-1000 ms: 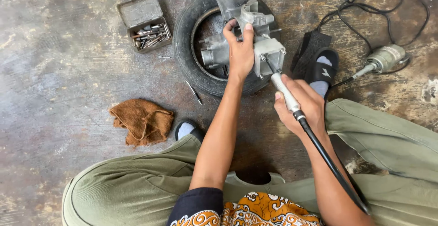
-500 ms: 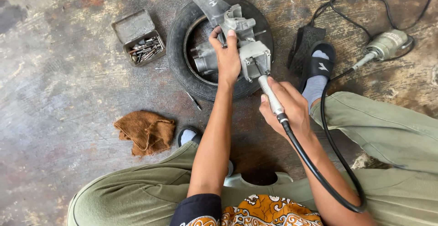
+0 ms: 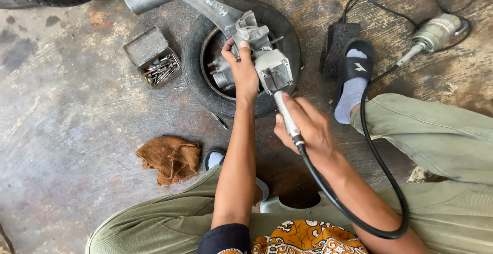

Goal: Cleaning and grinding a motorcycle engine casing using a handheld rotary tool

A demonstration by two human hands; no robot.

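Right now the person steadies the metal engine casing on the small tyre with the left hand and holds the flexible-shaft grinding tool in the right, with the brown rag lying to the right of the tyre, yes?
Not quite. The head view shows the brown rag on the floor to the lower left of the small tyre, not to its right. The rest holds: the left hand steadies the metal engine casing and the right hand holds the flexible-shaft grinding tool.

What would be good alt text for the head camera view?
A seated person's left hand steadies a grey metal engine casing lying on a small tyre, while the right hand holds a flexible-shaft grinder handpiece against it.
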